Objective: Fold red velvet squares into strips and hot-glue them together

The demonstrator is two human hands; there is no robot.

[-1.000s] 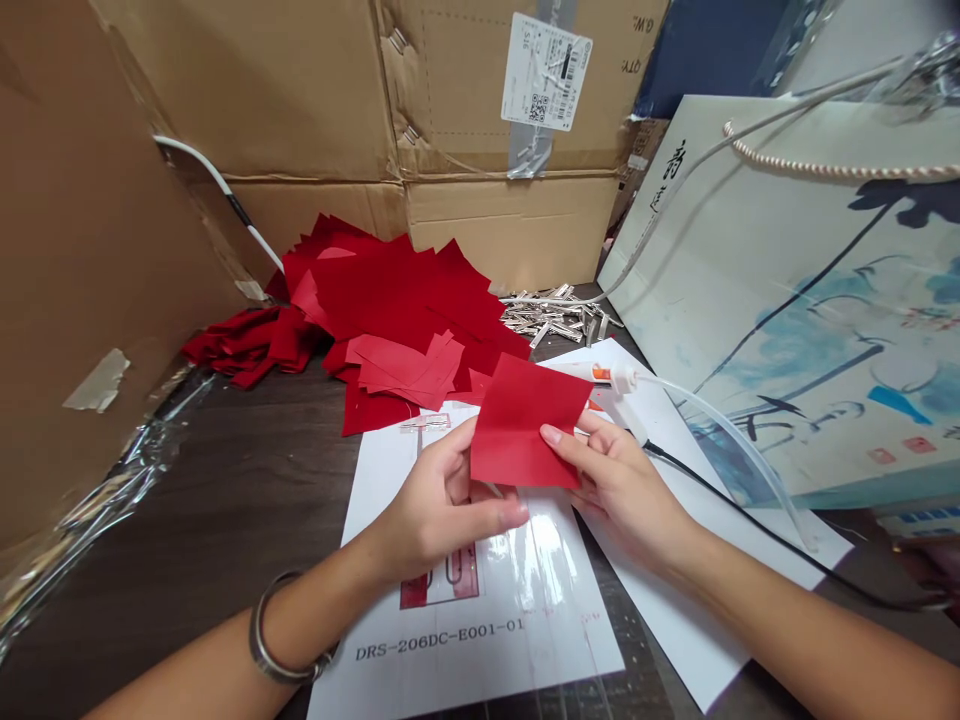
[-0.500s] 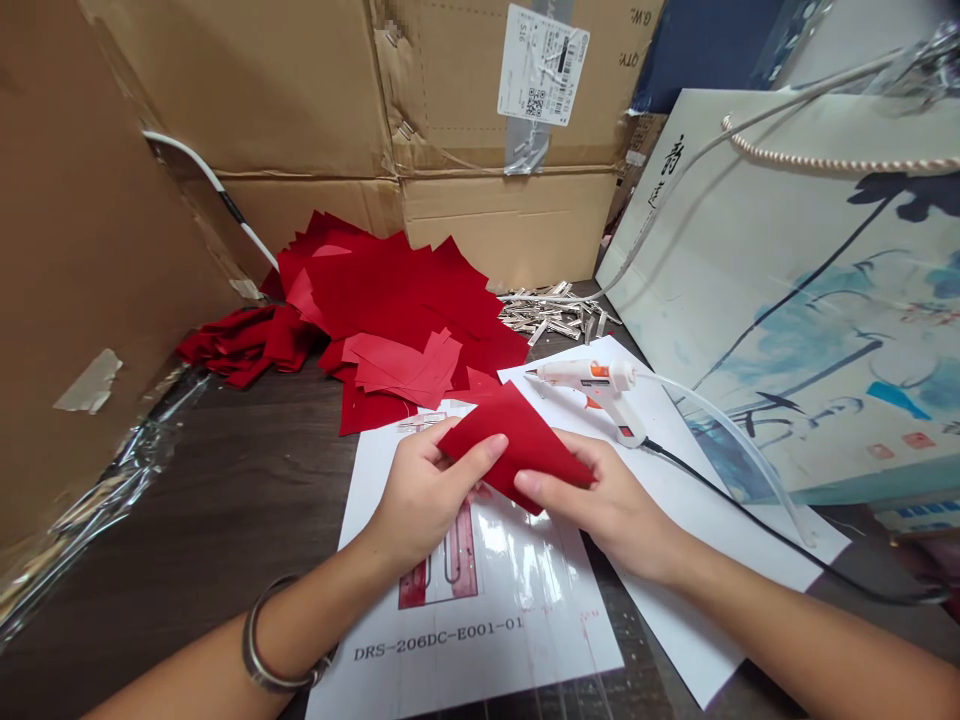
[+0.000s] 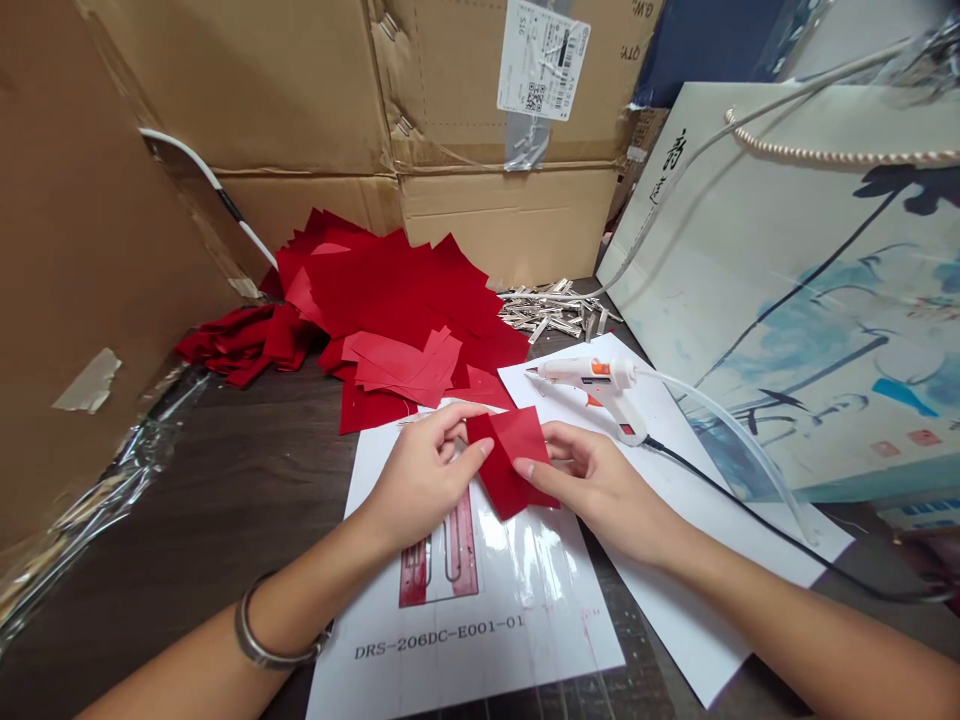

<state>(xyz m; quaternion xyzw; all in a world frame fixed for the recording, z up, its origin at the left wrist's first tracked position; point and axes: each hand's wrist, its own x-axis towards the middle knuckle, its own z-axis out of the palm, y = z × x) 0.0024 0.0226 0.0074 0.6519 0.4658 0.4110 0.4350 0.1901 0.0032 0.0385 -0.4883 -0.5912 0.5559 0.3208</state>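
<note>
Above the printed sheet marked DRS-206DC-E001-01, a folded red felt piece sits between both hands, lower and more compact than the triangular fold held up half a second ago. The left hand pinches its left edge, with the thumb pressed on the felt and the fingers curled over the sheet's top edge. The right hand grips the opposite edge, its fingers and thumb narrowly spaced around the felt. Whether the felt's lower tip touches the sheet, I cannot tell.

Beyond the sheet lie a heap of red felt squares and a scatter of metal hair clips. To its right, a white hot glue gun rests on a second white sheet. A metal bangle circles the left wrist just below it.
</note>
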